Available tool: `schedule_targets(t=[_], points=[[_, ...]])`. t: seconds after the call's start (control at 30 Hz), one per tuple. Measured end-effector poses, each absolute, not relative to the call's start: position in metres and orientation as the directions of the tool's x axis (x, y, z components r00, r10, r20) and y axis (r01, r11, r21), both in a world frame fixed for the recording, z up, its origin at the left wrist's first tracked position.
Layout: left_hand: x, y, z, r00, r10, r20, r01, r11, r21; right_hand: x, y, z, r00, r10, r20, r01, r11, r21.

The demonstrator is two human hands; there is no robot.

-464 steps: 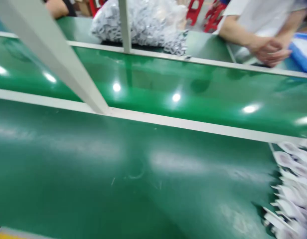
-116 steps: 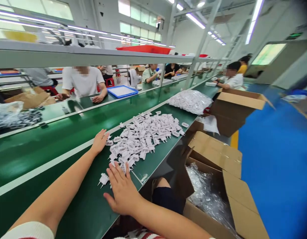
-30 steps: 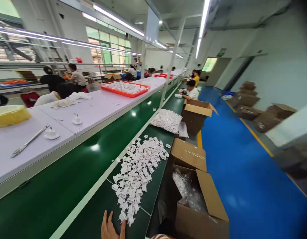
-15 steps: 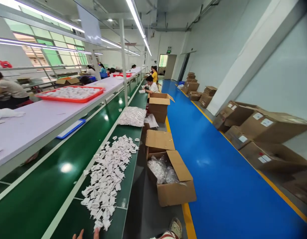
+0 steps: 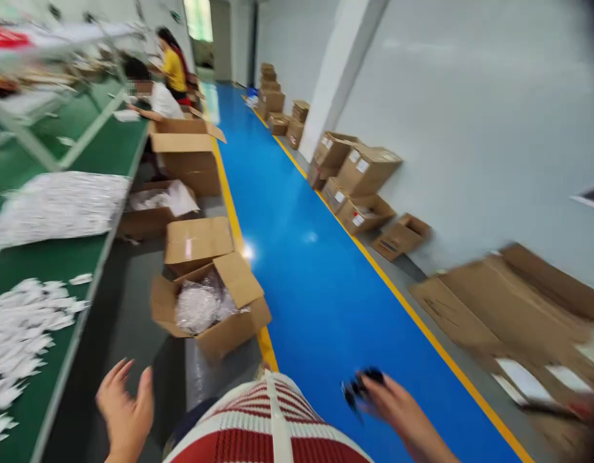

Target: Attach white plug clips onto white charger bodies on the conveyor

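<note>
My left hand (image 5: 125,409) is held in the air beside the bench edge, with its thumb and fingers apart and nothing in it. Over the blue floor, my right hand (image 5: 398,406) closes on a small black pronged thing (image 5: 351,393); motion blur hides its exact kind. Small white plastic parts (image 5: 24,337) lie in a loose pile on the green bench (image 5: 92,257), left of my left hand. Farther along the bench rests a clear bag full of white pieces (image 5: 65,206).
An open carton (image 5: 229,331) with clear plastic bags inside stands on the floor ahead, with more cartons (image 5: 191,170) beyond it. A co-worker in white (image 5: 162,103) sits at the bench. Cartons (image 5: 369,170) and flattened cardboard (image 5: 494,302) line the right wall.
My view has swung right and down. My left hand has come away from the white parts, and my right hand now shows with the black thing in it.
</note>
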State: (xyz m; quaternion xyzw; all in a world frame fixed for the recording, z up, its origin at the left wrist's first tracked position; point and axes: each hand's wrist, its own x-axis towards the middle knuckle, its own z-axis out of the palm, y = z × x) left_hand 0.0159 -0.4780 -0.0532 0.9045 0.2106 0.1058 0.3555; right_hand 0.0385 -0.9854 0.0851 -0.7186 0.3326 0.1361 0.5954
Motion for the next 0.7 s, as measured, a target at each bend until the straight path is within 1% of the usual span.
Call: schedule_targets(t=[0.03, 0.07, 0.1, 0.13, 0.17, 0.2, 0.23, 0.27, 0.3, 0.43, 0.5, 0.53, 0.57, 0.6, 0.63, 0.67, 0.7], points=[[0.056, -0.521, -0.049, 0.886, 0.463, 0.0, 0.272, -0.52, 0.81, 0.053, -0.989, 0.093, 0.751, -0.268, -0.604, -0.617, 0.043, -0.786], [0.092, -0.567, -0.043, 0.942, 0.305, -0.142, 0.252, -0.359, 0.899, 0.072, -0.988, 0.098, 0.785, -0.19, -0.589, -0.558, 0.195, -0.806], [0.124, -0.611, -0.034, 0.962, 0.09, -0.258, 0.271, -0.199, 0.942, 0.095, -0.985, 0.101, 0.828, -0.161, -0.537, -0.481, 0.287, -0.828], [0.151, -0.652, -0.022, 0.935, -0.118, -0.334, 0.331, -0.043, 0.943, 0.118, -0.979, 0.102, 0.851, -0.173, -0.496, -0.411, 0.368, -0.834], [0.173, -0.688, -0.01, 0.884, -0.3, -0.359, 0.411, 0.131, 0.902, 0.141, -0.972, 0.101, 0.867, -0.173, -0.468, -0.357, 0.442, -0.823], [0.192, -0.718, 0.003, 0.814, -0.464, -0.349, 0.508, 0.279, 0.815, 0.161, -0.965, 0.099, 0.877, -0.171, -0.45, -0.316, 0.5, -0.806], [0.208, -0.742, 0.016, 0.759, -0.573, -0.309, 0.58, 0.379, 0.722, 0.178, -0.959, 0.097, 0.885, -0.156, -0.44, -0.296, 0.54, -0.788], [0.223, -0.759, 0.027, 0.732, -0.622, -0.277, 0.623, 0.449, 0.64, 0.192, -0.955, 0.095, 0.889, -0.14, -0.437, -0.289, 0.569, -0.77], [0.236, -0.772, 0.037, 0.732, -0.629, -0.263, 0.639, 0.497, 0.587, 0.204, -0.953, 0.092, 0.889, -0.125, -0.441, -0.293, 0.586, -0.755], [0.29, -0.795, 0.054, 0.791, -0.534, -0.3, 0.605, 0.605, 0.518, 0.246, -0.97, 0.082, 0.876, -0.067, -0.478, -0.357, 0.578, -0.734], [0.323, -0.8, 0.052, 0.792, -0.531, -0.301, 0.608, 0.644, 0.464, 0.278, -0.985, 0.077, 0.879, -0.068, -0.471, -0.373, 0.518, -0.77], [0.341, -0.802, 0.05, 0.792, -0.533, -0.298, 0.61, 0.661, 0.438, 0.299, -0.991, 0.075, 0.89, -0.097, -0.446, -0.362, 0.446, -0.818], [0.361, -0.805, 0.048, 0.797, -0.527, -0.295, 0.603, 0.677, 0.421, 0.321, -0.996, 0.073, 0.908, -0.143, -0.394, -0.33, 0.335, -0.883], [0.381, -0.807, 0.046, 0.807, -0.513, -0.292, 0.59, 0.695, 0.411, 0.346, -0.999, 0.072, 0.934, -0.191, -0.302, -0.27, 0.179, -0.946], [0.403, -0.809, 0.044, 0.818, -0.495, -0.293, 0.575, 0.71, 0.405, 0.373, -1.0, 0.072, 0.962, -0.209, -0.178, -0.184, -0.011, -0.983], [0.424, -0.811, 0.042, 0.829, -0.472, -0.3, 0.559, 0.725, 0.403, 0.402, -1.0, 0.071, 0.984, -0.172, -0.043, -0.078, -0.205, -0.976], [0.446, -0.813, 0.04, 0.838, -0.447, -0.313, 0.544, 0.737, 0.401, 0.431, -0.998, 0.071, 0.994, -0.079, 0.071, 0.037, -0.368, -0.929]])
